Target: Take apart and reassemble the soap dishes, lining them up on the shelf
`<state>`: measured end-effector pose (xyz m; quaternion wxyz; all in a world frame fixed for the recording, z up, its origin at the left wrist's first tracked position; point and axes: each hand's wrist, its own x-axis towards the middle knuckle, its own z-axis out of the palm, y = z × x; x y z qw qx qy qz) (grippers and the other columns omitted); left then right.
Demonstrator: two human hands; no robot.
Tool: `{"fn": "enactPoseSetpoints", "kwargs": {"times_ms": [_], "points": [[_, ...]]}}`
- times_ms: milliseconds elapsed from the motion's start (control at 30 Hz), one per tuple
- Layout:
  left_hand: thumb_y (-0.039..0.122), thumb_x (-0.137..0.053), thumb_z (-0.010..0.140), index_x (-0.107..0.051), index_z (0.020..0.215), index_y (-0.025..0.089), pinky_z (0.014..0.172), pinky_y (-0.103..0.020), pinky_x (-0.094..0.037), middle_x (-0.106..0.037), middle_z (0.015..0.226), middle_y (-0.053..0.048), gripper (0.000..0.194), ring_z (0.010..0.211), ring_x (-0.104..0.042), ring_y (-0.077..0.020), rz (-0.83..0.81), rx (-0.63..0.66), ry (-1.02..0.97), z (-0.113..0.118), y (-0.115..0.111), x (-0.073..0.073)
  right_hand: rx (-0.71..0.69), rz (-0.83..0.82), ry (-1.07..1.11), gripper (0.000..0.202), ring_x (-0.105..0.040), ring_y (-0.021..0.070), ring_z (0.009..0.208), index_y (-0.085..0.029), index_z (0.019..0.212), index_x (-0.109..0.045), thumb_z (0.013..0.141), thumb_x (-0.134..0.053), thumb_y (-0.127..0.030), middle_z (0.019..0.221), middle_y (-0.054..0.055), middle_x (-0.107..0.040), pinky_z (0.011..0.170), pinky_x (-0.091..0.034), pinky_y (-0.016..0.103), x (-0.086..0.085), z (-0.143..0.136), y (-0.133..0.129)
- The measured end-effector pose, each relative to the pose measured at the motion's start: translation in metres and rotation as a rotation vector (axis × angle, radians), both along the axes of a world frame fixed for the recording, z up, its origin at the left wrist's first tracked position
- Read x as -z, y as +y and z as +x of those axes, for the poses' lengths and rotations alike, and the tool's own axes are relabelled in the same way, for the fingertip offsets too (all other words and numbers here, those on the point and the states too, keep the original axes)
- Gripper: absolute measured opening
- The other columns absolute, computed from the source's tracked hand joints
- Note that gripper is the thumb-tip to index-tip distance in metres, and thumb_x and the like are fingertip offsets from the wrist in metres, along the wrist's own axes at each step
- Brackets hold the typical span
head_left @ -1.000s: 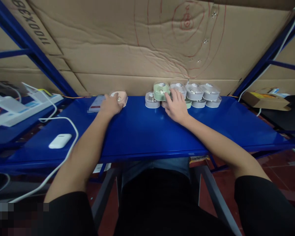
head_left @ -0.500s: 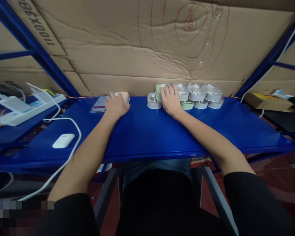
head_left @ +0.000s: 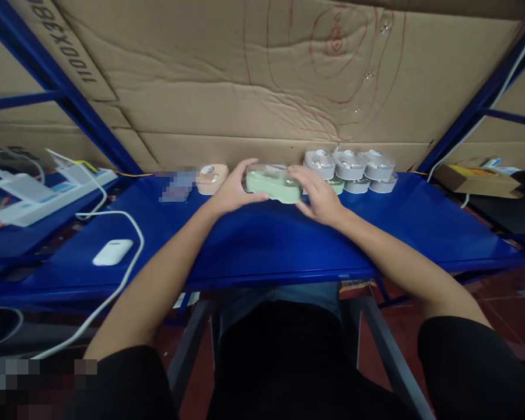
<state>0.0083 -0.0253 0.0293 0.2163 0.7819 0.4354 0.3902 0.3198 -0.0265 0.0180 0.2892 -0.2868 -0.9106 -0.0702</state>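
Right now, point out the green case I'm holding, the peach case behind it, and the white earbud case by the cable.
green case (head_left: 273,185), head view, on its front wall between the hands.
peach case (head_left: 210,179), head view, on its top face.
white earbud case (head_left: 112,252), head view, on its lid.

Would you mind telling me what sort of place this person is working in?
Probably a small packing or stockroom workstation. Both hands hold a green boxed item over a blue metal shelf-bench, stacked identical clear-lidded boxes wait at the back, and flattened cardboard lines the blue racking behind.
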Motion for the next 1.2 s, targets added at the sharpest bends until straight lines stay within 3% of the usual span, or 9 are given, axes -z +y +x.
{"fn": "enactPoseSetpoints", "kwargs": {"times_ms": [100, 200, 333, 400, 567, 733, 833, 967, 1200], "points": [[0.068, -0.103, 0.071, -0.057, 0.167, 0.021, 0.133, -0.061, -0.052, -0.066, 0.172, -0.024, 0.116, 0.161, -0.062, -0.0472, -0.096, 0.131, 0.048, -0.006, -0.002, 0.000, -0.041, -0.069, -0.030, 0.072, -0.042, 0.0365, 0.179, -0.023, 0.183, -0.044, 0.112, -0.053, -0.037, 0.190, 0.017, -0.048, 0.146, -0.040, 0.067, 0.006, 0.008, -0.011], [0.063, -0.104, 0.070, -0.063, 0.160, 0.022, 0.132, -0.062, -0.053, -0.070, 0.167, -0.023, 0.108, 0.158, -0.066, -0.0455, -0.151, 0.158, 0.076, -0.007, -0.003, 0.002, -0.058, -0.144, -0.059, 0.076, -0.044, 0.0388, 0.177, -0.026, 0.180, -0.047, 0.107, -0.067, -0.037, 0.191, 0.017, -0.045, 0.144, -0.043, 0.066, 0.007, 0.010, -0.010], [0.064, -0.108, 0.062, -0.065, 0.157, 0.024, 0.127, -0.061, -0.056, -0.074, 0.161, -0.020, 0.111, 0.150, -0.071, -0.0456, -0.116, 0.139, 0.194, 0.003, -0.004, 0.007, -0.107, -0.314, -0.097, 0.114, -0.052, 0.0478, 0.170, -0.025, 0.181, -0.044, 0.087, -0.099, -0.059, 0.185, 0.022, -0.051, 0.138, -0.050, 0.067, 0.005, 0.007, -0.009], [0.066, -0.110, 0.059, -0.064, 0.160, 0.025, 0.126, -0.061, -0.057, -0.075, 0.160, -0.020, 0.118, 0.148, -0.072, -0.0468, -0.076, 0.139, 0.256, 0.011, -0.006, 0.010, -0.107, -0.387, -0.097, 0.126, -0.057, 0.0503, 0.165, -0.024, 0.182, -0.042, 0.082, -0.101, -0.071, 0.180, 0.024, -0.056, 0.133, -0.055, 0.066, 0.004, 0.004, -0.011], [0.067, -0.110, 0.059, -0.064, 0.164, 0.026, 0.131, -0.065, -0.053, -0.071, 0.167, -0.021, 0.122, 0.154, -0.067, -0.0508, -0.005, 0.202, 0.311, 0.029, -0.013, 0.017, -0.087, -0.417, -0.080, 0.098, -0.068, 0.0462, 0.151, -0.023, 0.179, -0.048, 0.100, -0.081, -0.072, 0.166, 0.022, -0.068, 0.127, -0.058, 0.062, 0.003, 0.002, -0.014], [0.067, -0.108, 0.063, -0.056, 0.174, 0.024, 0.131, -0.065, -0.053, -0.066, 0.172, -0.023, 0.130, 0.158, -0.064, -0.0518, -0.044, 0.232, 0.327, 0.032, -0.014, 0.021, -0.096, -0.394, -0.065, 0.088, -0.070, 0.0438, 0.148, -0.020, 0.173, -0.055, 0.101, -0.078, -0.066, 0.165, 0.022, -0.070, 0.125, -0.058, 0.060, -0.006, 0.008, -0.012], [0.069, -0.107, 0.061, -0.047, 0.180, 0.021, 0.132, -0.064, -0.050, -0.060, 0.178, -0.026, 0.142, 0.162, -0.059, -0.0533, -0.074, 0.193, 0.389, 0.026, -0.014, 0.016, -0.086, -0.384, -0.050, 0.084, -0.075, 0.0423, 0.138, -0.019, 0.168, -0.060, 0.102, -0.077, -0.066, 0.158, 0.021, -0.075, 0.119, -0.061, 0.059, -0.016, 0.021, -0.006], [0.073, -0.101, 0.066, -0.053, 0.174, 0.021, 0.130, -0.057, -0.050, -0.065, 0.171, -0.022, 0.130, 0.159, -0.060, -0.0512, -0.158, 0.167, 0.597, 0.012, -0.017, 0.000, -0.032, -0.430, -0.103, 0.081, -0.080, 0.0409, 0.123, -0.021, 0.161, -0.068, 0.100, -0.079, -0.072, 0.144, 0.018, -0.082, 0.108, -0.065, 0.057, -0.028, 0.043, 0.005], [0.070, -0.096, 0.065, -0.066, 0.152, 0.023, 0.118, -0.051, -0.054, -0.074, 0.151, -0.018, 0.103, 0.141, -0.067, -0.0451, -0.254, 0.126, 0.811, 0.004, -0.027, -0.023, 0.128, -0.615, -0.245, 0.093, -0.076, 0.0495, 0.136, -0.021, 0.164, -0.067, 0.090, -0.088, -0.072, 0.159, 0.021, -0.076, 0.116, -0.061, 0.064, -0.028, 0.050, 0.010]]}}
